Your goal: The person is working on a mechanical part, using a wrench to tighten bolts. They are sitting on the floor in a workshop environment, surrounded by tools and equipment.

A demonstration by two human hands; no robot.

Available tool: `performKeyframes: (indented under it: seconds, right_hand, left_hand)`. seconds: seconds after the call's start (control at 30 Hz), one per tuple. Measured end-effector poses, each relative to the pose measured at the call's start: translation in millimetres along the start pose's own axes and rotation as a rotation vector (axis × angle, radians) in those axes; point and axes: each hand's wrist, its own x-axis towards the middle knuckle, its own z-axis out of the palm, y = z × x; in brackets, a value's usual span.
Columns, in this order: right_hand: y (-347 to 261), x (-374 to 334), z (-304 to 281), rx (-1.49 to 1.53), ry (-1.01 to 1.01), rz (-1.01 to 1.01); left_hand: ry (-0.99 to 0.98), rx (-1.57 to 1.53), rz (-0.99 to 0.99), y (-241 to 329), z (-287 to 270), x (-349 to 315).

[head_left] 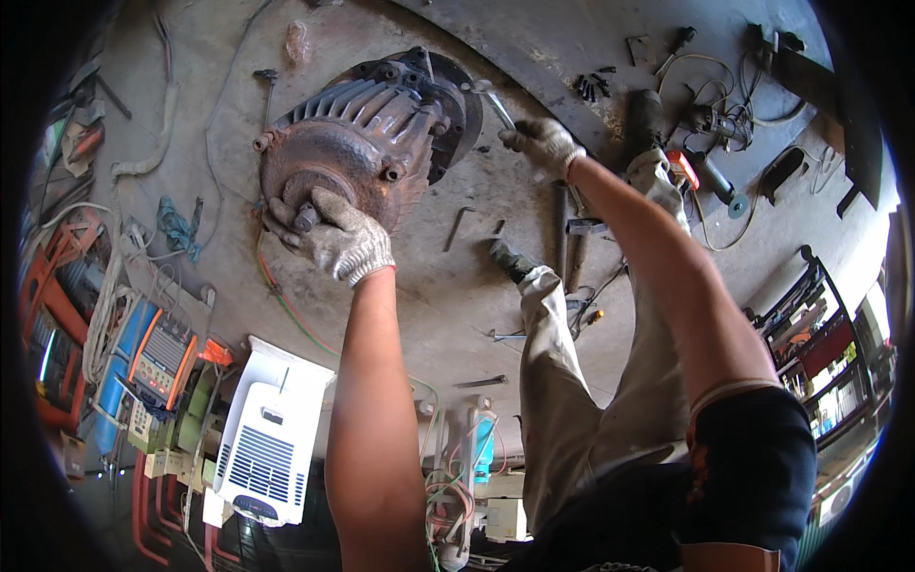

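A rusty electric motor (324, 143) with a finned housing lies on the concrete floor, its round end face and shaft toward me. My left hand (345, 238), in a knitted work glove, is closed around the shaft stub (307, 217) at that face. To the right, my gloved right hand (545, 146) grips a metal wrench (496, 103). The wrench's head reaches toward the dark flange (457, 114) at the motor's far end; whether they touch I cannot tell.
An L-shaped hex key (459, 229) lies between the motor and my boot (515, 259). A hammer (583, 227) and bars lie beside my legs. Several black bolts (593, 88) and an angle grinder (710, 176) are at the right. A white machine (262, 443) stands lower left.
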Motion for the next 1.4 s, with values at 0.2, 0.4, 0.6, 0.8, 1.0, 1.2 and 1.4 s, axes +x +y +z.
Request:
performKeyframes:
  seconds: [0.2,0.4,0.6,0.8,1.0,1.2,1.4]
  right_hand:
    - [20.9,-29.9,79.9,0.709,0.205,0.002]
    - [-7.8,-17.7,118.5,1.667,0.397,0.088]
    - [-14.1,-2.9,150.9,2.029,0.378,0.125]
    - [-22.5,-11.6,160.8,2.151,0.525,0.172]
    - [-35.2,-9.8,171.1,2.283,0.488,0.188]
    - [-40.9,-6.0,176.9,2.369,0.462,0.218]
    - [-30.6,0.4,167.1,2.25,0.425,0.134]
  left_hand:
    - [0.025,0.005,0.062,-3.4,1.9,0.6]
    - [0.015,0.028,0.003,-0.3,2.4,-0.7]
    - [-0.037,0.06,0.001,-1.1,-0.8,0.3]
    - [-0.02,0.027,-0.052,-3.4,2.7,0.2]
    - [0.063,-0.117,-0.065,-2.9,9.3,-3.0]
    - [-0.047,-0.103,-0.139,-6.5,6.6,-1.9]
    - [0.097,-0.083,-0.01,-6.0,10.4,-2.5]
